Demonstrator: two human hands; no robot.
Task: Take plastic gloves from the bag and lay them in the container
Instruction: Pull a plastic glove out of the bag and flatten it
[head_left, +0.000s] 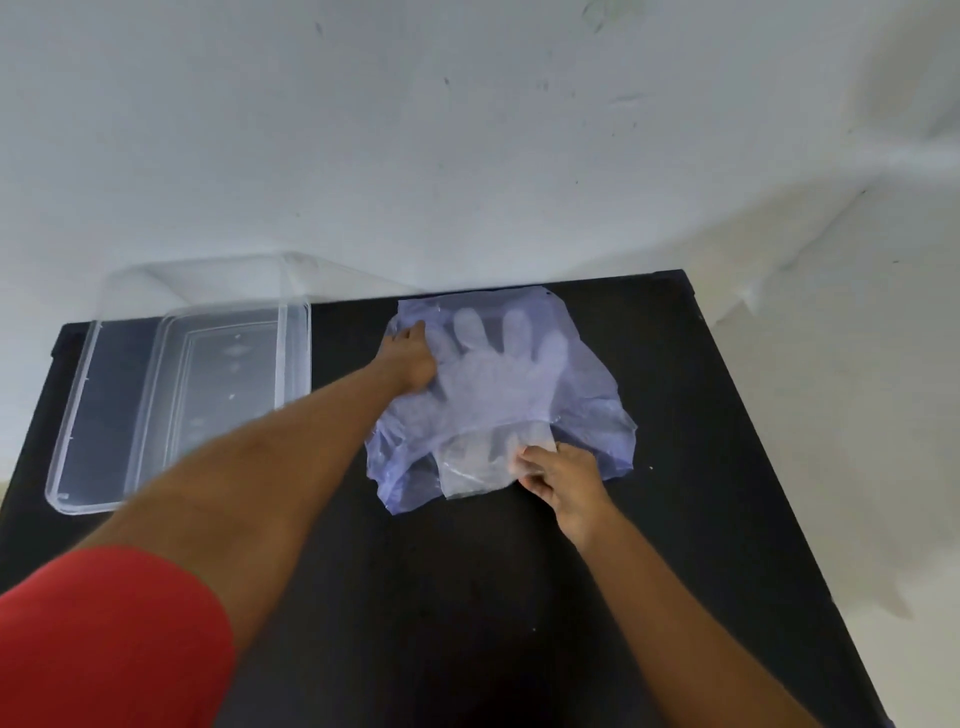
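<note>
Clear gloves (493, 374) show through the purple bag (587, 384); right hand (563, 480) pinches their cuffs, left hand (413, 364) presses the bag flat. Left, the container (171, 395) holds nothing visible.

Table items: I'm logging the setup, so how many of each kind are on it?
Bag, bluish: 1
Container, clear: 1
Gloves: a stack in the bag, number cannot be told; counted as 1 stack
Hands on the bag: 2, left hand and right hand
Total without hands: 3
</note>
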